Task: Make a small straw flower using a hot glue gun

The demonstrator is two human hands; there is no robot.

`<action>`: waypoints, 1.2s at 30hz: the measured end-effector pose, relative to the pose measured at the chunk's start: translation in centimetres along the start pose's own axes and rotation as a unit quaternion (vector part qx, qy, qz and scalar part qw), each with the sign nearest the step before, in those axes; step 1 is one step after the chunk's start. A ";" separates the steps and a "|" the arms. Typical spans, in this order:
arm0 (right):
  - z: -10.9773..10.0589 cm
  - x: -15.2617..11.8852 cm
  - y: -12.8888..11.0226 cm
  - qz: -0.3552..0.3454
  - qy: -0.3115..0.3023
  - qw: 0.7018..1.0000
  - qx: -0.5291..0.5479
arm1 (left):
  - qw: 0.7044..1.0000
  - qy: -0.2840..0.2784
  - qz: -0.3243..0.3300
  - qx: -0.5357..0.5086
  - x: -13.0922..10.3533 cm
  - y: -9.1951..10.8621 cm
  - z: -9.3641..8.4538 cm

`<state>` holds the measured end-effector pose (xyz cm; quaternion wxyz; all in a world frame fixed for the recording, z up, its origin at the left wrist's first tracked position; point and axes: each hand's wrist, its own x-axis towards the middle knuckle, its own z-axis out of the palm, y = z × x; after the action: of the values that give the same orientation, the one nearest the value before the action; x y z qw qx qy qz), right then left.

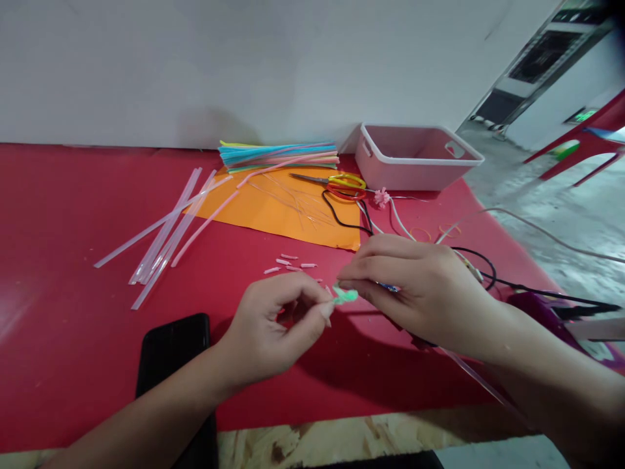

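Note:
My left hand (pixel 280 319) is closed, thumb and forefinger pinching a small light-green fuzzy piece (pixel 346 296), bent like a bit of pipe cleaner. My right hand (pixel 420 286) comes from the other side, and its closed fingertips meet the upper end of the same piece. Something small, blue and shiny (pixel 388 286) shows under the right fingers; its kind is hidden. Several short pink cut pieces (pixel 293 264) lie on the red tabletop (pixel 63 273) just behind the hands.
Behind lie an orange sheet (pixel 229 208), scissors (pixel 346 184), pipe cleaners (pixel 278 158), a pink flower-like tuft (pixel 381 198) and a pink basket (pixel 405 170). Translucent sticks (pixel 168 234) and a black phone (pixel 170 345) are left. Cords (pixel 493 273) and a purple device (pixel 537 319) are right.

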<state>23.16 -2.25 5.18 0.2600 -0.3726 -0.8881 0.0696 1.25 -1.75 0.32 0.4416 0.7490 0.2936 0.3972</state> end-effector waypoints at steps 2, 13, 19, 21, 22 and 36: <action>0.3 -0.2 -0.1 -0.001 -0.027 1.000 -0.012 | 0.998 0.043 -0.036 -0.028 0.0 -0.2 0.0; -1.3 -1.3 -2.4 -0.076 -0.116 0.986 -0.087 | 0.972 -0.020 0.113 0.204 0.5 -0.3 0.3; -1.3 -0.5 -0.5 -0.015 -0.026 0.999 0.010 | 0.974 -0.074 0.173 0.129 0.4 0.3 -0.1; -1.0 -0.1 0.2 -0.015 -0.036 0.998 0.043 | 0.981 -0.058 0.164 0.090 0.3 0.4 -0.2; -0.9 0.0 0.4 -0.018 -0.043 0.998 0.047 | 0.985 -0.044 0.146 0.075 0.2 0.4 -0.2; -1.7 -0.6 -0.6 -0.043 -0.023 0.999 -0.020 | 0.983 -0.044 0.101 0.144 0.8 0.4 -0.2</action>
<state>24.04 -3.26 6.59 0.2346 -0.3380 -0.9101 0.0489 1.54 -1.25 1.00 0.2988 0.8475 0.2508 0.3600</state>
